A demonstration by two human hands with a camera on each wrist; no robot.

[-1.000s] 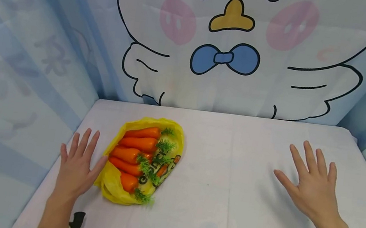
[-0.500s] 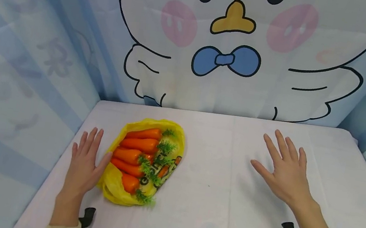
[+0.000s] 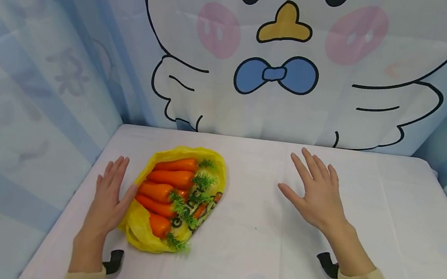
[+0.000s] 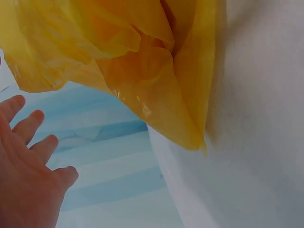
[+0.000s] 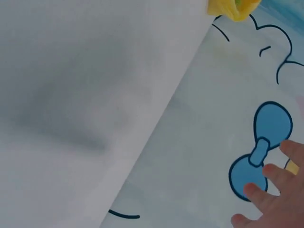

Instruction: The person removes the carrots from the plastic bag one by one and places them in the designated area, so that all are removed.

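Yellow thin plastic bag (image 3: pixel 136 230): left of centre in the lower half of the head view, resting on the white cloth-covered bench (image 3: pixel 237 276), crumpled at lower left, with a dark printed patch along the right side

Glossy orange carrots with frilly green tops (image 3: pixel 172 178): stacked in a row with yellow film showing around, tops towards the right of the frame

Left hand (image 3: pixel 105 204): lower left of the head view, just beside the bag's left edge, grip with fingers close together and thumb apart, pinching nothing; contact with the film impossible to tell

Right hand (image 3: pixel 320 200): right of centre, above the bench, well apart from the bag, grip spread and holding nothing

Handling, as judged: light and limp film, likely slippery and easy to tear; smooth, stiffer carrots, liable to slide out if tipped

Best hold, as judged: both sides at once, low under the bunched left folds and the right edge, kept level

Backdrop: pale blue cloth with a white cartoon figure (image 3: pixel 268 112) across the upper frame
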